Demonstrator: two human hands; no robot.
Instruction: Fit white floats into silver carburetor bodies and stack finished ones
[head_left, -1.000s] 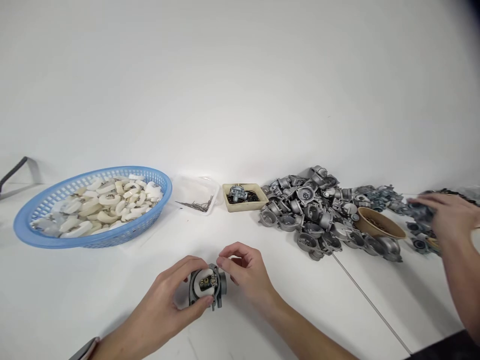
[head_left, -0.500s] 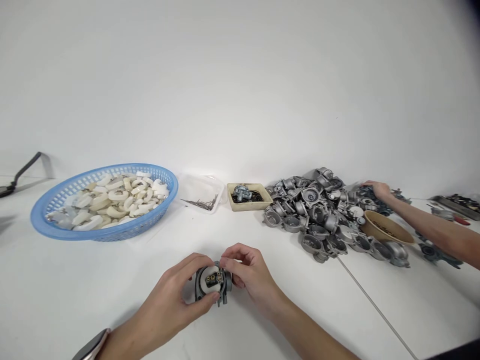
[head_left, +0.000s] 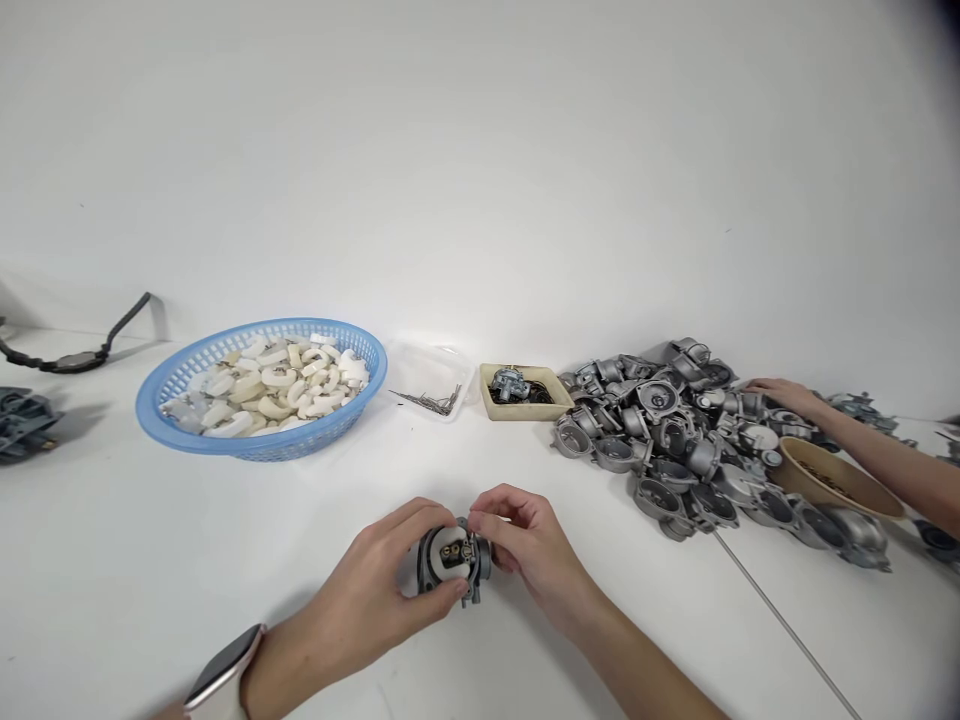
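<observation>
My left hand (head_left: 409, 570) is closed round a grey metal carburetor (head_left: 484, 565) low in the middle of the view, thumb in front and fingers behind. Its open side faces up, with a white C-shaped float (head_left: 437, 560) seated round small brass parts. At the carburetor's far right edge, beside the float hinge, my right hand (head_left: 525, 535) pinches thumb and forefinger together. Whatever lies between those fingertips is hidden or too small to name.
A blue basket (head_left: 150, 420) holds white floats. Behind are a clear tray (head_left: 469, 375) of thin pins and a cream box (head_left: 525, 412). Carburetor bowls (head_left: 660, 440) are heaped on the right, near a tan bowl (head_left: 862, 490) and another person's hand (head_left: 787, 395). A watch (head_left: 79, 358) lies left.
The camera has turned left, so everything sits farther right in view. Both my hands keep their hold at the carburetor. The other person's hand remains by the heap.
</observation>
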